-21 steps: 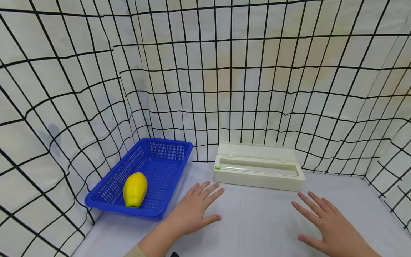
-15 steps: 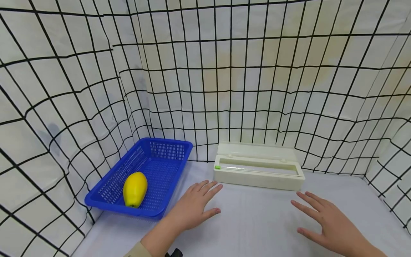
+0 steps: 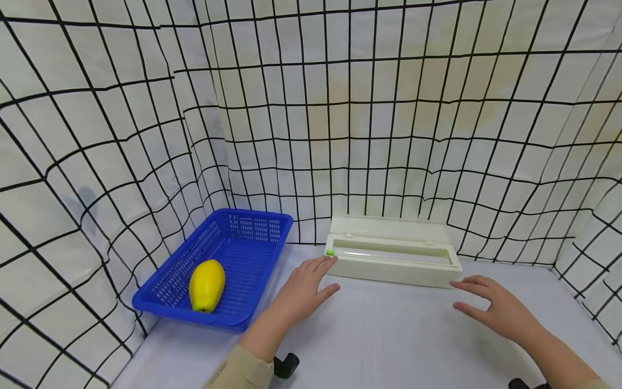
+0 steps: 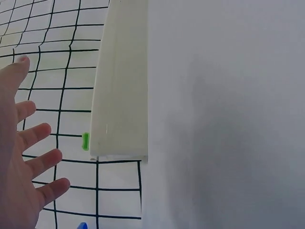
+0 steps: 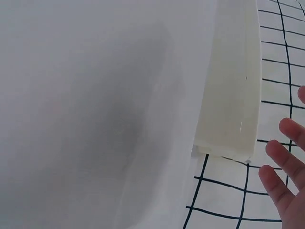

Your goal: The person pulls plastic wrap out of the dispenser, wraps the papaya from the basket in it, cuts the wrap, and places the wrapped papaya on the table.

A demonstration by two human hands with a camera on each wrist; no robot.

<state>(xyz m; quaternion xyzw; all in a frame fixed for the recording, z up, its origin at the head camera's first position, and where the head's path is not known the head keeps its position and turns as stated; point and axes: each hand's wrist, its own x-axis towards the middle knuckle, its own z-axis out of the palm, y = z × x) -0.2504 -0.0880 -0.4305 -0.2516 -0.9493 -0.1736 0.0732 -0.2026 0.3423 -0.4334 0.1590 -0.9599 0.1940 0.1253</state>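
A long cream plastic wrap dispenser (image 3: 393,272) stands on the white table, its lid (image 3: 389,228) raised at the back. Inside lies a clear roll, and a small green slider (image 3: 330,253) sits at the left end of its front edge. My left hand (image 3: 302,289), fingers spread, has its fingertips right at the box's left front corner. Off the front right corner hovers my right hand (image 3: 498,308), fingers extended and holding nothing. In the left wrist view the green slider (image 4: 86,141) shows beyond the box's end.
At the left, a blue plastic basket (image 3: 252,270) holds a smooth yellow fruit (image 3: 207,286), plump and papaya-like. White walls with a black grid (image 3: 362,135) enclose the back and sides. A black wrist-camera part (image 3: 286,366) shows beside the left sleeve.
Both hands have moved forward toward the dispenser, the left reaching its left corner. The right hand's fingers have drawn closer together. The basket and box stay put.
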